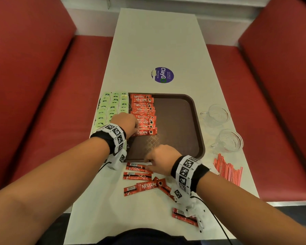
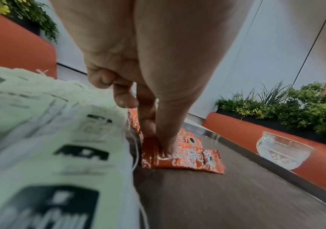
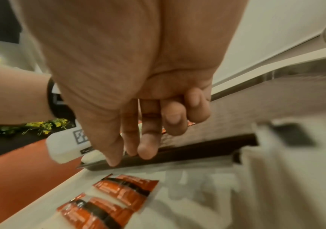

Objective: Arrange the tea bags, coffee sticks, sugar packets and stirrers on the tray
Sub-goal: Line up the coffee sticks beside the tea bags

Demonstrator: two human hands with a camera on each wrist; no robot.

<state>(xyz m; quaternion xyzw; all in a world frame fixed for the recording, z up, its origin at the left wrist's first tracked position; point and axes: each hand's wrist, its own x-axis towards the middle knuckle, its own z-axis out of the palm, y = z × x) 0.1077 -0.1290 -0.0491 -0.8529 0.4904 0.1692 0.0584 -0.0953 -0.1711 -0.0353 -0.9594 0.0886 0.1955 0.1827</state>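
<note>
A brown tray (image 1: 180, 121) lies mid-table. Green tea bags (image 1: 111, 106) sit in rows along its left side, blurred and close in the left wrist view (image 2: 60, 139). A column of red coffee sticks (image 1: 143, 110) runs beside them. My left hand (image 1: 136, 129) pinches the left end of the nearest stick (image 2: 187, 159) between thumb and forefinger (image 2: 162, 144). Loose coffee sticks (image 1: 138, 175) lie on the table before the tray. My right hand (image 1: 148, 164) hangs over them (image 3: 118, 193), fingers pointing down at the tray rim (image 3: 197, 148), holding nothing. Red stirrers (image 1: 228, 172) lie at the right.
Two glass cups (image 1: 217, 112) (image 1: 230, 140) stand right of the tray. White packets (image 1: 194, 209) and another coffee stick (image 1: 182, 216) lie under my right wrist. A purple sticker (image 1: 162, 75) marks the table beyond the tray. Red benches (image 1: 42, 85) flank the narrow table.
</note>
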